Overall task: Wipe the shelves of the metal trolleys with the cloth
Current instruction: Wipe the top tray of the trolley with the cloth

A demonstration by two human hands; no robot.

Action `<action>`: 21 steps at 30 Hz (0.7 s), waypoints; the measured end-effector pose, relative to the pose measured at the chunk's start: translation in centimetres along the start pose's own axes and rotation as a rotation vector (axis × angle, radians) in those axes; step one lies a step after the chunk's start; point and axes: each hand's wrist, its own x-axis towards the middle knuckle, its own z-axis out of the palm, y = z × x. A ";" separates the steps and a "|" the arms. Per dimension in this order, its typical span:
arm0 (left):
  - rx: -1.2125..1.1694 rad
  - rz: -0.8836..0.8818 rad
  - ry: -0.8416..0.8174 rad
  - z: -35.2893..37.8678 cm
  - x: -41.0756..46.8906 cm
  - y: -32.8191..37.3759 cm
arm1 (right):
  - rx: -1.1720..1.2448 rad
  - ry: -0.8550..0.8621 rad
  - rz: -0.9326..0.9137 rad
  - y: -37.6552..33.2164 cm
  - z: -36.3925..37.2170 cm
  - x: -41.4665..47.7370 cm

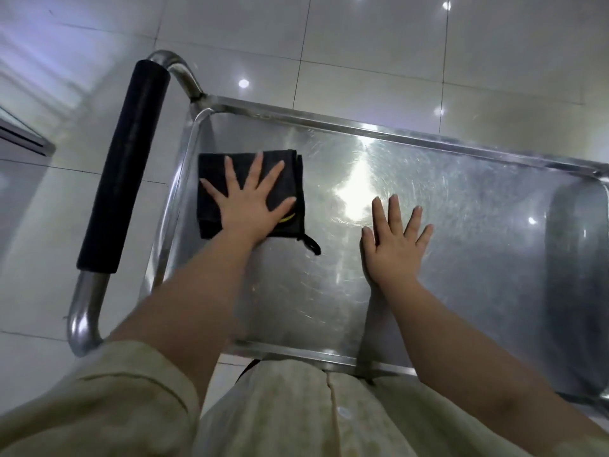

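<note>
A folded black cloth (211, 173) lies flat at the left end of the metal trolley's top shelf (478, 225). My left hand (248, 201) presses down on the cloth with fingers spread and straight. My right hand (395, 239) rests flat on the bare steel near the shelf's middle, fingers spread, holding nothing. A small black loop (311, 244) hangs from the cloth's near right corner. The shelf is scratched and shiny, with a raised rim all round.
The trolley's push handle (123, 163), a steel tube with a black foam grip, runs along the left end. Glossy white floor tiles (395, 44) surround the trolley. A metal edge (23, 136) of another object shows at far left.
</note>
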 end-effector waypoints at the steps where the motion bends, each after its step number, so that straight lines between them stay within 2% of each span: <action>1: -0.016 -0.048 -0.007 -0.6 0.6 -2.1 | -0.003 0.005 0.001 -0.1 0.0 0.0; 5: 0.046 -0.065 0.002 -1.6 1.9 -5.5 | -0.003 0.006 0.006 -0.2 0.2 0.2; 12: 0.064 0.032 0.043 -3.1 8.4 -2.7 | -0.010 0.007 0.018 -0.1 0.3 0.5; 16: 0.062 0.138 0.065 -2.5 9.9 3.4 | -0.005 0.006 0.016 -0.1 0.2 0.5; 21: 0.128 0.384 0.014 -1.0 8.1 14.4 | -0.001 0.001 0.027 0.0 0.3 0.6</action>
